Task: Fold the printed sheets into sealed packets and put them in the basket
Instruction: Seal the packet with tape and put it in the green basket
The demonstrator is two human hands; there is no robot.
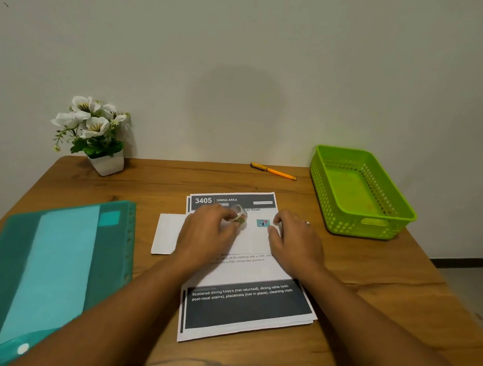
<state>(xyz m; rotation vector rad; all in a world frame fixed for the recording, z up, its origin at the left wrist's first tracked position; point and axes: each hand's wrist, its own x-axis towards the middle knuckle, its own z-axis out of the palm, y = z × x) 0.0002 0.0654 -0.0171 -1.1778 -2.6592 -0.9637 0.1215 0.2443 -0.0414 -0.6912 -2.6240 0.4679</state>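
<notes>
The folded white paper packet [168, 235] lay on the stack of printed sheets [247, 306] mid-worktop [371, 287], its left end overhanging the stack. My left hand [206, 235] gripped the small roll of patterned tape [239, 215] over it, and my right hand [293, 243] seemed to pinch the blue tape strip [263, 222] by its free end. An uneven pull could wrinkle the strip or stick it to the sheet beneath. The green plastic basket [320, 186] sat at the far right corner.

One view, head-worn wide-angle camera: set above the near edge of the wooden table [402, 270], looking forward and down toward the far wall [246, 52]; close range, printed sheets [250, 274] centred, green basket [344, 225] far right, both far table corners in frame
</notes>
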